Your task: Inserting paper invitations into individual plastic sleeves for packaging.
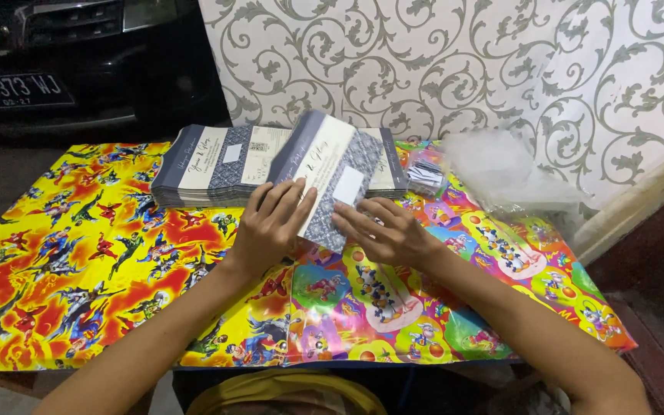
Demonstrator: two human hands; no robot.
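Head view: a low bench [78, 307] wrapped in bright cartoon-print paper fills the frame, set against a wall [501, 61] of grey scrolling leaf pattern, with the dark front of a parked car [78, 46] at the far left. On the far side of the bench lie two overlapping stacks of invitation cards [217, 165] in grey-blue and cream, and to the right of them a heap of clear plastic sleeves [501, 173]. A small bundle of wrapped slips [424, 177] sits between the stacks and the sleeves. At centre, a single card [328, 180] stands tilted off the bench, its far end resting over the stacks. The left hand [267, 227] grips its left edge with curled fingers, while the right hand [386, 230] lies across its near right corner, fingers spread flat beside a white label [347, 186] on the card's face. Pressing unevenly risks creasing the card or setting the label crooked; the slick paper underneath could let the card slide.
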